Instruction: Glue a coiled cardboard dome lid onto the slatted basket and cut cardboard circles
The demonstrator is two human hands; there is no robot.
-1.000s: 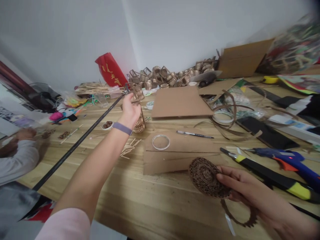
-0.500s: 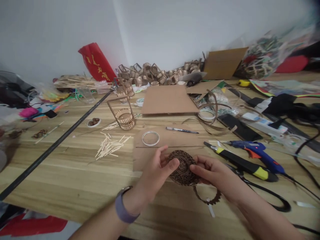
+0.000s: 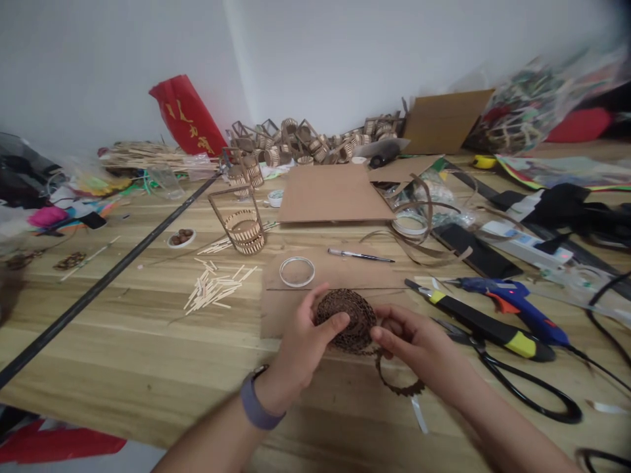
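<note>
A tightly wound coil of dark brown notched strip is held between both hands over the table's front part. My left hand grips its left side, with the thumb pressed on the upper face. At the right edge, my right hand pinches the strip between thumb and fingers. The strip's loose end curls below the right hand, its outer edge toothed. Just beyond the coil lies a flat cardboard piece bearing a white-rimmed ring and a pen.
Left of the cardboard are scattered short sticks and a small handled basket. On the right lie a yellow-black utility knife, black-handled scissors and a blue glue gun. A long black bar crosses the left side.
My left hand has come back from the small basket, which now stands on the table, and has taken hold of the coil. My right hand has moved left with the coil and shifted to its edge.
</note>
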